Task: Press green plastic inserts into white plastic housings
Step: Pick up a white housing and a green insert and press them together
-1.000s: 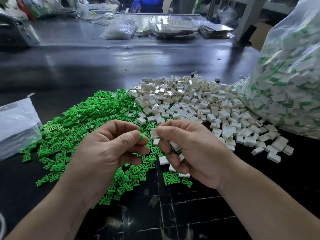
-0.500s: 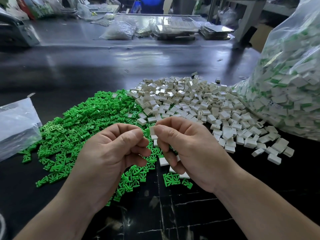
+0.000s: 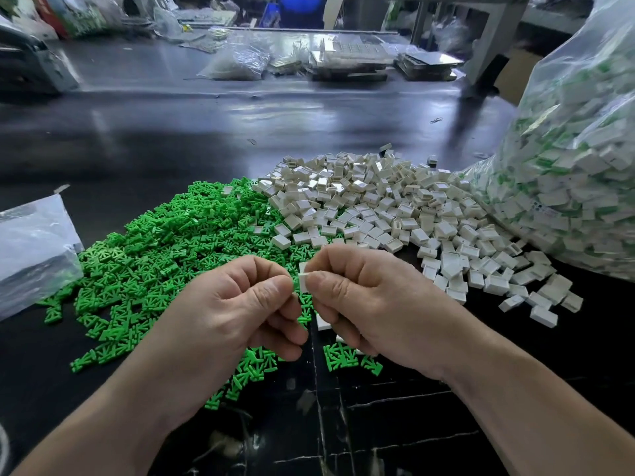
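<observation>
While the right hand pinches a white housing, the left hand's narrow grip, presumably on a hidden green insert, abuts its left end.

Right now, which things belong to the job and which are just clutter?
Job: left hand pinching a part-hidden green plastic insert; right hand pinching a white plastic housing; heap of green plastic inserts; heap of white plastic housings; large clear bag of white-and-green parts.
Idle: flat clear plastic bag at left; clear bags and trays on far bench.
</observation>
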### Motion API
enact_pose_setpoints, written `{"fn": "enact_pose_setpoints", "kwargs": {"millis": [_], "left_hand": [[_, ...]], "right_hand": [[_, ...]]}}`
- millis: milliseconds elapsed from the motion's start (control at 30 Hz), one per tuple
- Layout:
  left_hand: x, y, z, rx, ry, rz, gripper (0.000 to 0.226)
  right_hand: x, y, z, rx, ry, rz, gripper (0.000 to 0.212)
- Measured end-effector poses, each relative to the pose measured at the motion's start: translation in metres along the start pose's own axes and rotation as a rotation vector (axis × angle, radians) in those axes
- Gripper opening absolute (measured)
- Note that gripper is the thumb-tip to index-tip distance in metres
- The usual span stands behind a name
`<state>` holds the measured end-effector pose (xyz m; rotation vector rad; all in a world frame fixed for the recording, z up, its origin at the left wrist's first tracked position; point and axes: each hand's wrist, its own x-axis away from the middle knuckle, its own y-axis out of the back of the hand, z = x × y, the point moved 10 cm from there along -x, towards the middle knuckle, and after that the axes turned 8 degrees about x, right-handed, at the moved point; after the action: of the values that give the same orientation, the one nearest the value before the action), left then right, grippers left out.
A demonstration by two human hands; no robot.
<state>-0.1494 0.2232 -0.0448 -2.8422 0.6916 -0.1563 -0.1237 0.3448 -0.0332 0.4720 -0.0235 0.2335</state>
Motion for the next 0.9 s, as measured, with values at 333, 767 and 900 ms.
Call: {"fn": "enact_pose_setpoints", "kwargs": {"millis": [333, 767, 900], "left_hand": [[0.0, -0.007, 0.01, 0.021, 0.094, 0.061, 0.016], [-0.006, 0.014, -0.007, 0.105, -0.11, -0.056, 0.067], [-0.001, -0.017, 0.011, 0.27, -0.032, 0.047, 0.079]], "right_hand": [[0.005, -0.001, 0.004, 0.083, -0.058, 0.086, 0.025], [0.005, -0.022, 0.01, -0.244, -0.018, 0.065, 0.023], [0.009, -0.047, 0.022, -0.068, 0.022, 0.087, 0.028]]}}
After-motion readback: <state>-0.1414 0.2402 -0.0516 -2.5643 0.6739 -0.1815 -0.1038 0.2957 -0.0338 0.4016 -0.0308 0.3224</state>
